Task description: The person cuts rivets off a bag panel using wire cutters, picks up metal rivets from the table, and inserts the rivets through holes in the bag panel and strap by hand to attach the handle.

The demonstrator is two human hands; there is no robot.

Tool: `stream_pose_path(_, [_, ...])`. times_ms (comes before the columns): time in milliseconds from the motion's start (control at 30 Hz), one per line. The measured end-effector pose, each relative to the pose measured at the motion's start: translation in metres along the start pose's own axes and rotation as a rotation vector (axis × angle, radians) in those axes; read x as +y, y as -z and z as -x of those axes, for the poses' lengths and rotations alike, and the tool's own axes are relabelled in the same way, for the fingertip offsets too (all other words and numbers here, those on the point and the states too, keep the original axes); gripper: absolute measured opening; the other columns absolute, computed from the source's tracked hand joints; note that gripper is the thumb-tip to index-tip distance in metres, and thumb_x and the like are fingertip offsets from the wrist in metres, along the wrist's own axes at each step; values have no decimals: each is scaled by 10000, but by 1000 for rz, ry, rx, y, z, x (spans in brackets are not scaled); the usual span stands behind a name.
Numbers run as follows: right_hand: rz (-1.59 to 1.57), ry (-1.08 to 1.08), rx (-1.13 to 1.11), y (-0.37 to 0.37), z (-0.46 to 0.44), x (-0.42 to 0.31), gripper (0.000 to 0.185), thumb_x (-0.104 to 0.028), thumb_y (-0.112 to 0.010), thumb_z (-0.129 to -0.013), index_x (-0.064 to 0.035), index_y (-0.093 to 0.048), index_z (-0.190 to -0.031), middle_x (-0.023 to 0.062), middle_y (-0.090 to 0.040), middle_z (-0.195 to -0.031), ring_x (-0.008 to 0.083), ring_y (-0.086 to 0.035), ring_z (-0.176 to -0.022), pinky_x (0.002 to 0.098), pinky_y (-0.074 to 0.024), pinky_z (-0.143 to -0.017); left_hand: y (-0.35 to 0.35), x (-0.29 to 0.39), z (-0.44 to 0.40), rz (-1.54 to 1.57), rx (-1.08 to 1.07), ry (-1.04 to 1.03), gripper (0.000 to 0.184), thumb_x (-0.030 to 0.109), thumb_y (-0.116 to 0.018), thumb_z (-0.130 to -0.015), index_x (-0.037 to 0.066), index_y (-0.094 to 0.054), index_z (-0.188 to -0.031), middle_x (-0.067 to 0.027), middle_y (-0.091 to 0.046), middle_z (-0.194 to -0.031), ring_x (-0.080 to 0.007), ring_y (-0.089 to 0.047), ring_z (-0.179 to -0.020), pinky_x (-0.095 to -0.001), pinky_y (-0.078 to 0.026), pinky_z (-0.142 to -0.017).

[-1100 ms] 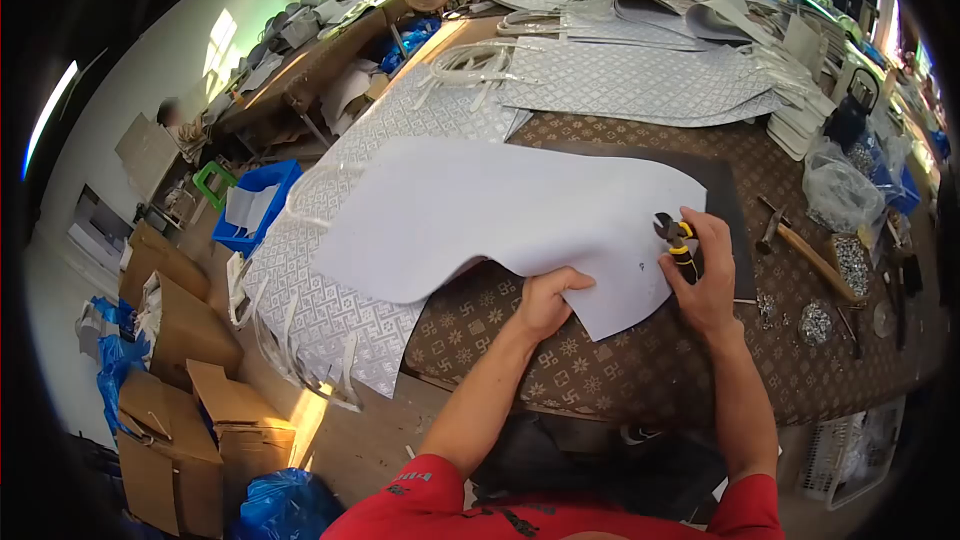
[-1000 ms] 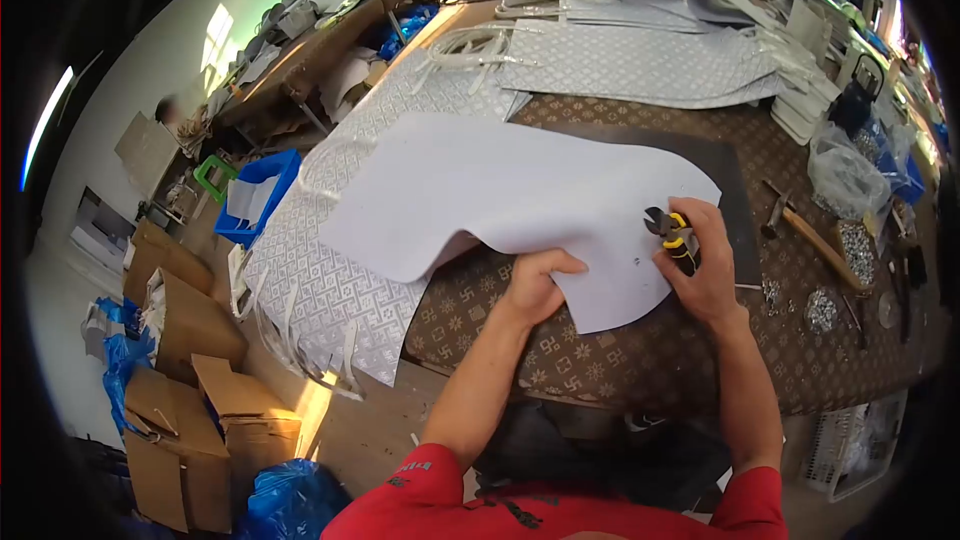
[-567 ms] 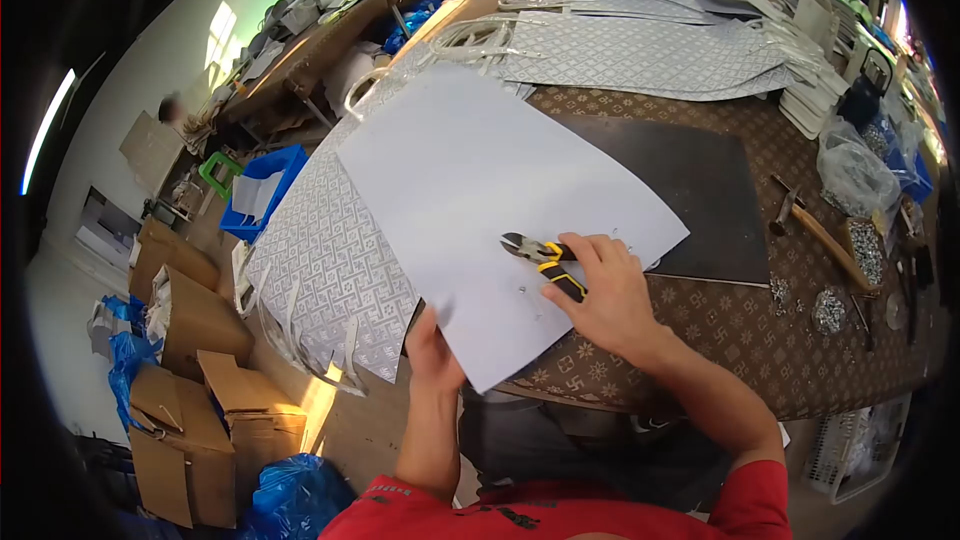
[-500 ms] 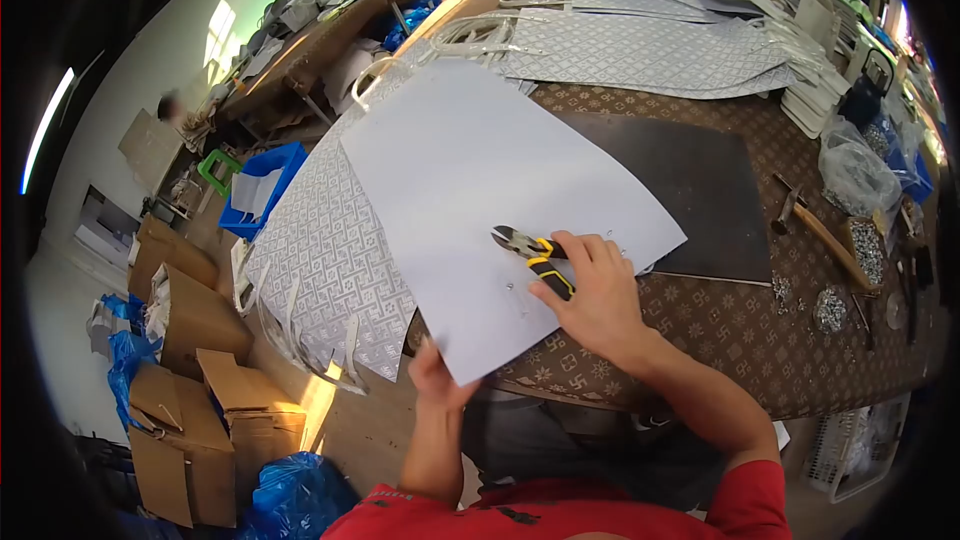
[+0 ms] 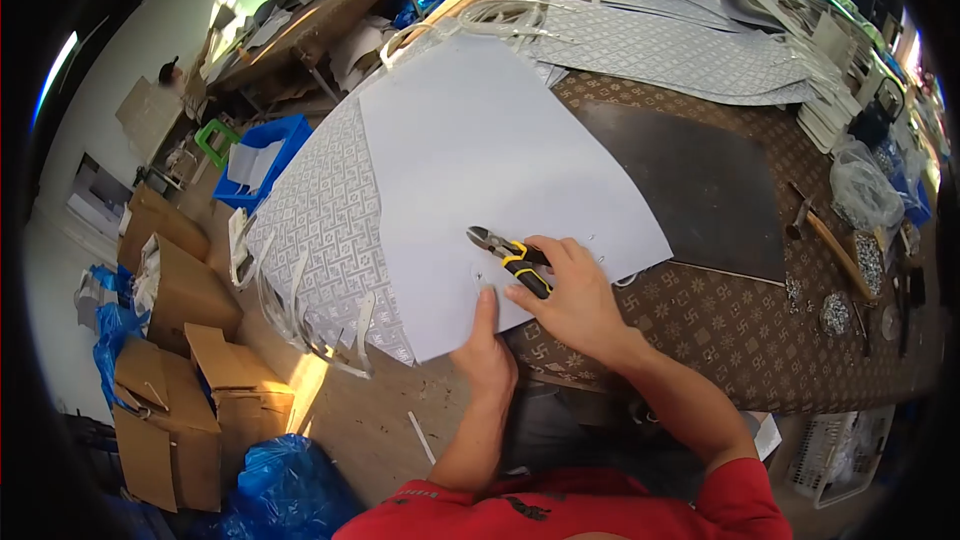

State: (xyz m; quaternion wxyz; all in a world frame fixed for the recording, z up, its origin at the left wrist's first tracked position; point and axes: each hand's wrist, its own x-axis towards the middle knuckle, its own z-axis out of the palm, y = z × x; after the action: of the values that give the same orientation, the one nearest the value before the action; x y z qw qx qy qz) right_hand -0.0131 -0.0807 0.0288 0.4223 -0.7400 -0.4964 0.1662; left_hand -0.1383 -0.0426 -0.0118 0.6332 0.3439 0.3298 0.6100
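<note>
A large white sheet (image 5: 440, 140) lies across the near side of the table, its near edge towards me. My left hand (image 5: 488, 360) grips that edge, thumb on top and the other fingers hidden beneath. My right hand (image 5: 578, 295) is closed around diagonal cutters (image 5: 518, 262) with black and yellow handles. Their jaws look slightly apart, point up and left, and are over the sheet. Small metal bits (image 5: 478, 277) show on the sheet just above my left thumb. Another patterned silver-grey sheet (image 5: 325, 210) sticks out on the left from under the white one.
A dark flat board (image 5: 690, 190) lies right of the sheet on the brown patterned tablecloth (image 5: 660, 330). Farther right are a hammer (image 5: 835, 245) and piles of small metal parts (image 5: 835, 312). Patterned sheets (image 5: 680, 50) are stacked at the back. Cardboard boxes (image 5: 190, 300) stand on the floor at left.
My left hand has moved right and up along the near edge, its thumb now on top of the sheet. The cutters and right hand have shifted slightly left; the view has shifted too.
</note>
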Motion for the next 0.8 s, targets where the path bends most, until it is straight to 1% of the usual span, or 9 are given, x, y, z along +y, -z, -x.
stream_pose_path(67, [-45,108,-79,14,0,1,569,-286,-808,-858,-39,-581,-1318,163,-615,-1150,306,-613,-1070,417,-500,-924,2,3,-12,5,-13,0,547,-16,-686,-923,-58,-469,-1423,-134,-555,-1387,-238,-547,-1249,-383,-408,-1105])
stream_pose_path(167, [-152,106,-89,41,-3,-5,563,-254,-813,-849,-23,-581,-1307,175,-623,-1182,318,-607,-1128,405,-490,-958,19,5,-23,1,-48,0,547,-13,-691,-921,-56,-472,-1421,-124,-561,-1383,-241,-548,-1247,-384,-405,-1112])
stream_pose_path(267, [-4,242,15,52,-5,5,538,-225,-806,-853,-16,-581,-1295,186,-625,-1203,339,-598,-1167,398,-489,-971,40,1,-33,-9,-57,168,683,-76,-672,-896,18,-392,-1512,-96,-519,-1439,-262,-541,-1285,-416,-429,-1123])
stream_pose_path(300, [19,278,11,47,18,11,542,-214,-807,-849,-13,-577,-1297,189,-623,-1198,347,-597,-1156,400,-490,-967,39,18,-17,-23,-84,111,697,-83,-679,-888,35,-393,-1512,-88,-515,-1440,-258,-532,-1296,-418,-427,-1127])
stream_pose_path(367, [129,480,148,68,-42,19,545,-202,-808,-846,-11,-572,-1299,192,-622,-1193,355,-597,-1144,402,-491,-963,-5,10,-62,104,-226,-95,711,-89,-686,-881,52,-393,-1512,-81,-510,-1441,-255,-524,-1306,-420,-426,-1131])
stream_pose_path(433, [109,352,107,61,-27,22,549,-200,-810,-844,-16,-568,-1301,189,-618,-1185,356,-597,-1128,411,-488,-957,29,10,-35,68,-142,196,714,-77,-705,-877,68,-403,-1507,-97,-496,-1445,-264,-496,-1336,-409,-412,-1135])
stream_pose_path(467, [83,264,57,49,-5,24,552,-199,-811,-842,-18,-565,-1302,187,-615,-1180,356,-597,-1120,415,-487,-955,55,12,-12,17,-86,255,714,-77,-705,-877,68,-403,-1507,-97,-496,-1445,-264,-496,-1336,-409,-412,-1135])
stream_pose_path(600, [41,172,18,49,-4,16,575,-214,-826,-829,-30,-563,-1306,177,-605,-1173,355,-593,-1101,428,-475,-957,38,12,-38,136,-214,330,686,-66,-706,-882,50,-415,-1492,-97,-512,-1417,-258,-502,-1325,-406,-407,-1134])
stream_pose_path(800, [134,220,19,48,-5,19,578,-231,-836,-823,-51,-570,-1304,163,-596,-1173,354,-583,-1100,428,-463,-954,41,5,-41,91,-304,242,642,-52,-703,-891,10,-429,-1467,-99,-516,-1404,-249,-503,-1310,-392,-397,-1131])
